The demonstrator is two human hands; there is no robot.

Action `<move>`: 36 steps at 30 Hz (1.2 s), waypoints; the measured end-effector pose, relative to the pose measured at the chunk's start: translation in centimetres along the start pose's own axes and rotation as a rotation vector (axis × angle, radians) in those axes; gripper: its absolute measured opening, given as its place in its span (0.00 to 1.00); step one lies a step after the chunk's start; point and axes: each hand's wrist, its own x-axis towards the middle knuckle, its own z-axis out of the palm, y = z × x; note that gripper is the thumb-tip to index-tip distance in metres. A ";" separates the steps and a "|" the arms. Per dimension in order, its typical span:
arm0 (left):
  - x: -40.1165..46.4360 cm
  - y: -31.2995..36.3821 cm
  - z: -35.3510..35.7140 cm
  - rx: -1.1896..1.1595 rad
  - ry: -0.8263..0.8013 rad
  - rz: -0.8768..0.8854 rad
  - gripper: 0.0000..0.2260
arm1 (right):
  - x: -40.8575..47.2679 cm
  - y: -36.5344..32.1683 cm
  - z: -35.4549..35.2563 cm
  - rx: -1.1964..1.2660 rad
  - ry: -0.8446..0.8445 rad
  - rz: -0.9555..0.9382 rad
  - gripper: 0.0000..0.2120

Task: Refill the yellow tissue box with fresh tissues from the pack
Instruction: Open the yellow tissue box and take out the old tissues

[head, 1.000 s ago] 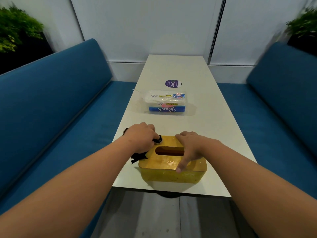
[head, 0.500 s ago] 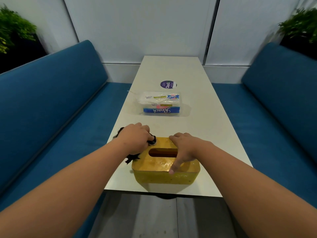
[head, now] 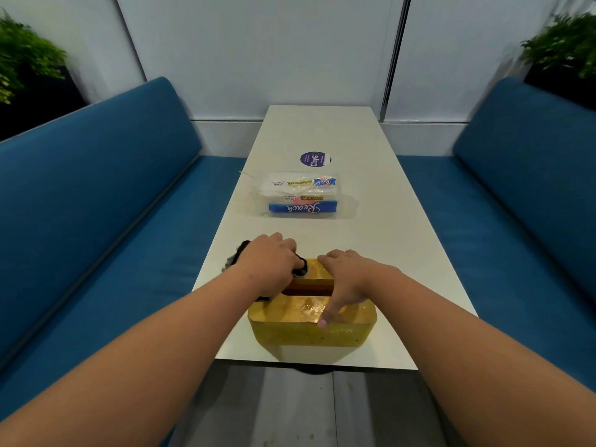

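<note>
Yellow tissue box (head: 311,321), glossy and round-cornered, sits at the near end of the white table (head: 371,240), close to its edge. Right hand (head: 346,279) grips its lid, fingers curled over the far side, thumb on the near rim. Left hand (head: 269,262) clutches a black cloth (head: 238,253) against the box's 10 o'clock corner. At 12 o'clock lies the crinkled plastic tissue pack (head: 301,196), well apart, bare tabletop between.
</note>
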 end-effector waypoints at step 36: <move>-0.4 -0.4 0.2 -0.016 0.005 -0.026 0.16 | -1.4 2.6 0.2 0.066 -0.021 0.014 0.63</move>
